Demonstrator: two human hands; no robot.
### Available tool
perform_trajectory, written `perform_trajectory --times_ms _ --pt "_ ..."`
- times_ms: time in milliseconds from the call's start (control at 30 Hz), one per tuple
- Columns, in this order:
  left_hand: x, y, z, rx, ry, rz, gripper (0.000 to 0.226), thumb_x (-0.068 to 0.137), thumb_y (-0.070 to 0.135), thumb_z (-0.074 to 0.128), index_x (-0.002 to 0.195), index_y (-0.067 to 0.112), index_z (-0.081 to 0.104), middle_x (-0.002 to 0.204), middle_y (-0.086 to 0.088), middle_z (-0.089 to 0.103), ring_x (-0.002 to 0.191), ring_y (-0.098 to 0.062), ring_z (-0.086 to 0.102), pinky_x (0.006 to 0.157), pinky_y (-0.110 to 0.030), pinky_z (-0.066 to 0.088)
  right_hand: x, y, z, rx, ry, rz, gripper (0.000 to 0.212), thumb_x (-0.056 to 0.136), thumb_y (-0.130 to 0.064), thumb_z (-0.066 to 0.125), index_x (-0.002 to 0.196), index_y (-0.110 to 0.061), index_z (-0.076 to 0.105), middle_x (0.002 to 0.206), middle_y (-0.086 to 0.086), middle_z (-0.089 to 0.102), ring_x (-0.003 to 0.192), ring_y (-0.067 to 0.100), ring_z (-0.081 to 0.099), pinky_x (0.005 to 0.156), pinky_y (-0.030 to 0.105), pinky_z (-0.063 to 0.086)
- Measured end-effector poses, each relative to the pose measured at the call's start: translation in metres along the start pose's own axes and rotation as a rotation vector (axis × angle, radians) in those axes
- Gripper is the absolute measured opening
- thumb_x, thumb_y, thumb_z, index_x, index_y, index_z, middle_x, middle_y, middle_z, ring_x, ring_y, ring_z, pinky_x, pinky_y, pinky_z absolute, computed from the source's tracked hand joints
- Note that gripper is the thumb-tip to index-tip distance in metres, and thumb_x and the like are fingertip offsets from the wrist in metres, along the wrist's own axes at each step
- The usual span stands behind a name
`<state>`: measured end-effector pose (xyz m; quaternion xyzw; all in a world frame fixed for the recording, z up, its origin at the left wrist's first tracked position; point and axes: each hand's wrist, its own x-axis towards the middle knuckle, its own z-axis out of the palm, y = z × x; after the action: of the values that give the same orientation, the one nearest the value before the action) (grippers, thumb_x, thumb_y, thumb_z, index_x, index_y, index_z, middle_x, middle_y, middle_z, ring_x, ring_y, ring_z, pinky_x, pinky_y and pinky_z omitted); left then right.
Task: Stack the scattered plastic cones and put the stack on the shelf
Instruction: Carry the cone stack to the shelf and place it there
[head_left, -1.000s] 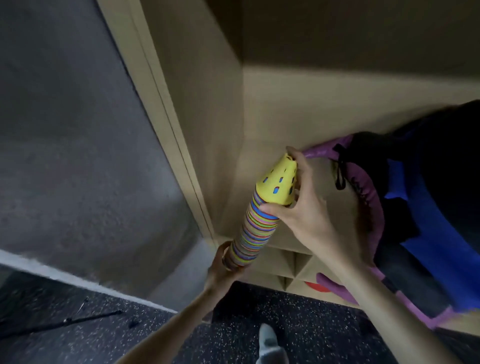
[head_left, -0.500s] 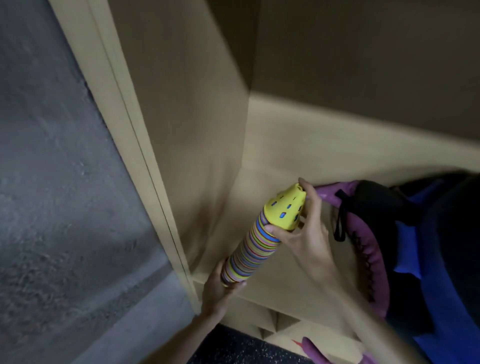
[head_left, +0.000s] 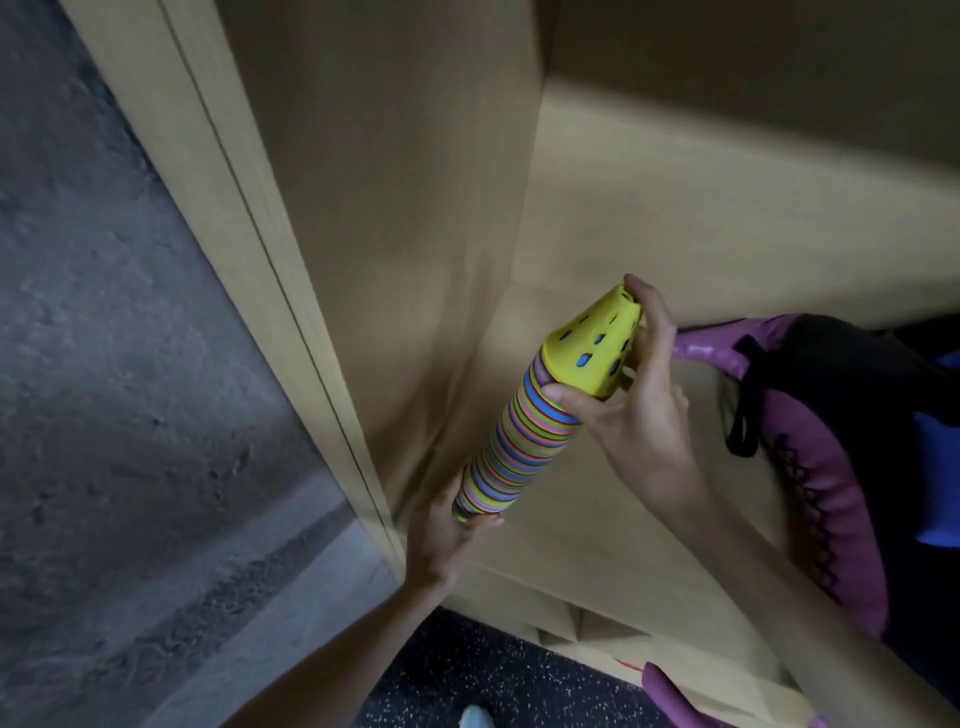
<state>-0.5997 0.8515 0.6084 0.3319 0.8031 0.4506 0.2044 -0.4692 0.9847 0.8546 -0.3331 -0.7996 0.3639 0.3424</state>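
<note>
Left hand cups the base, right hand pinches the yellow tip, and the cone stack leans tip-first over the shelf, base nearest its front edge.

The cone stack shows thin multicoloured stripes under a yellow top cone with blue-showing holes; the shelf is pale tan, the bag purple, black and blue
</note>
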Motion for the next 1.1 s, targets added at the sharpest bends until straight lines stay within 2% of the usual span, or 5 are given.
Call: perform_trajectory --times_ms 200,400,600,867,1100 --pt "0.039 -0.004 0.021 -0.043 0.046 0.014 0.076 0.057 0.042 0.094 0.126 0.026 0.066 0.110 0.006 0.074 0.098 -0.018 0.070 0.083 -0.040 0.058 0.027 0.008 0.009 -0.022 -0.067 -0.113 0.108 0.071 -0.027 0.092 0.143 -0.056 0.017 0.133 -0.053 0.030 0.133 0.010 0.049 0.108 0.051 0.045" --pt "0.083 -0.008 0.051 -0.044 0.234 0.122 0.080 0.059 0.067 0.079 0.125 0.023 0.067 0.118 -0.006 0.069 0.113 -0.027 0.064 0.087 -0.041 0.056 0.080 0.029 0.012 -0.045 -0.037 -0.173 0.106 0.072 -0.028 0.089 0.147 -0.050 0.017 0.126 -0.046 0.038 0.119 0.017 0.057 0.103 0.048 0.048" --pt "0.116 0.026 0.065 -0.021 0.446 0.266 0.093 0.075 0.084 0.048 0.114 0.004 0.074 0.090 -0.019 0.067 0.091 -0.020 0.047 0.067 -0.032 0.037 0.129 0.048 0.010 -0.062 0.010 -0.133 0.103 0.075 -0.028 0.087 0.144 -0.054 0.016 0.124 -0.018 0.051 0.074 0.015 0.057 0.084 0.047 0.054" --pt "0.177 0.057 0.096 -0.123 0.502 0.158 0.064 0.062 0.036 0.079 0.124 0.032 0.063 0.102 -0.008 0.074 0.093 -0.031 0.070 0.077 -0.033 0.048 0.198 0.081 0.008 -0.063 -0.001 -0.178 0.104 0.075 -0.028 0.088 0.147 -0.052 0.016 0.130 -0.017 0.051 0.104 0.018 0.059 0.098 0.039 0.049" --pt "0.242 0.065 0.117 -0.138 0.535 0.166 0.055 0.063 0.036 0.084 0.114 0.030 0.066 0.094 0.001 0.078 0.082 -0.025 0.074 0.068 -0.034 0.052 0.272 0.109 0.014 0.009 -0.115 -0.279 0.111 0.073 -0.013 0.087 0.151 -0.046 0.016 0.151 -0.017 0.037 0.130 0.015 0.052 0.108 0.047 0.047"
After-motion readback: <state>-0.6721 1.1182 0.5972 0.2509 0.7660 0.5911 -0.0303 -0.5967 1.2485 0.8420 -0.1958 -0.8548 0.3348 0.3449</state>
